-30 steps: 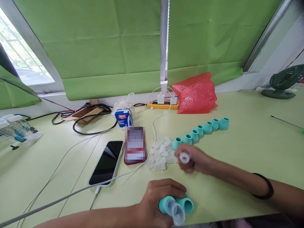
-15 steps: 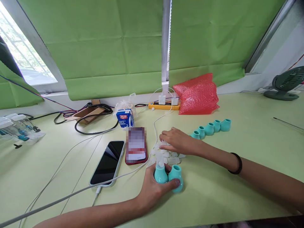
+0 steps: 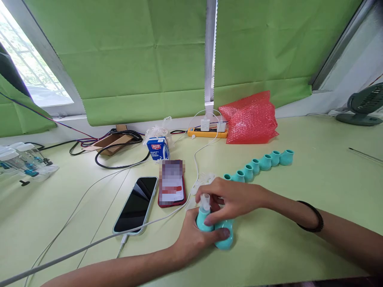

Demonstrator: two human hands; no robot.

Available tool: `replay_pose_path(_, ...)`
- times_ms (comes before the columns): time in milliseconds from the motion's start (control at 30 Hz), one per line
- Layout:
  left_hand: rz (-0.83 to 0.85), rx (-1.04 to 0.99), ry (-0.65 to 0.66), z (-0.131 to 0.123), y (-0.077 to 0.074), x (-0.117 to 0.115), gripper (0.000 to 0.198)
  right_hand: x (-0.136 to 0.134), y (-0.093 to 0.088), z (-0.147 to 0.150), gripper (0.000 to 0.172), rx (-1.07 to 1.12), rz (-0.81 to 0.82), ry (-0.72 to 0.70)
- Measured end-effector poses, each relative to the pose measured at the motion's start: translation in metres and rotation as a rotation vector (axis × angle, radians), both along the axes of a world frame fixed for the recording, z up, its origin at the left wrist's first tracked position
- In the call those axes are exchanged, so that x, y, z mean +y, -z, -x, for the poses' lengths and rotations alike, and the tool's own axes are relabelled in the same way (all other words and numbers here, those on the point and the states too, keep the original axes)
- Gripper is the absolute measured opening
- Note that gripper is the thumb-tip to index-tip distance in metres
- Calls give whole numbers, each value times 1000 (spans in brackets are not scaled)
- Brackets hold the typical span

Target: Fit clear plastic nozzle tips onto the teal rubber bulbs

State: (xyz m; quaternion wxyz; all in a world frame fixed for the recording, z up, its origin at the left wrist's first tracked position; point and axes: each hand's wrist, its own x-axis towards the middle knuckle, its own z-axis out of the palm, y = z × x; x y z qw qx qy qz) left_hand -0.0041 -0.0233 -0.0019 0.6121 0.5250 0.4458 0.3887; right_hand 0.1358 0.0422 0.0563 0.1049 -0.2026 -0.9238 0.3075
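Two turquoise bulb-shaped bottles stand side by side in my left hand [image 3: 193, 235], whose fingers and thumb wrap round them. The left bottle [image 3: 204, 220] has a clear plastic piece [image 3: 205, 201] upright in its neck. Over the top of the right bottle [image 3: 224, 236] is my right hand [image 3: 229, 199], palm down with fingers curled in; they hide that bottle's mouth and whatever they pinch. Behind my right hand, a partly covered pile of translucent plastic pieces [image 3: 206, 179] lies on the table. A slanting row of more turquoise bottles [image 3: 248, 172] stands behind my right wrist.
Left of my hands lie a black-screened phone [image 3: 136, 205] and a red-cased phone [image 3: 172, 183], with a white cable [image 3: 149, 225] crossing in front. Farther back are a blue milk carton [image 3: 158, 149], an orange power strip [image 3: 196, 132] and a red bubble-wrap bag [image 3: 253, 123].
My right hand has moved from the pile of translucent pieces toward me, onto the right bottle's top. My left hand keeps its hold on the two bottles.
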Motion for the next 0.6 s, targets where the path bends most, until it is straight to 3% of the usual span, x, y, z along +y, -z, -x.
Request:
replay_pose_path(100,-70,-2,-12,0,2,1,24,-6,-2,0,21,70,49,22)
replay_pose_path(267,-7,-141,3,-1,6,-2,28,4,-23,-17,22,445,232,270)
replay_pose_path(367,-30,-192,-16,-2,7,-3,29,9,-25,-29,24,668,547,292)
replay_pose_path(500,-60,-183,-46,-2,8,-2,28,2,-9,-33,25,803,1087,360)
replay_pose_path(600,-53,-179,-67,-3,10,-1,30,-10,4,-33,18,780,1176,479)
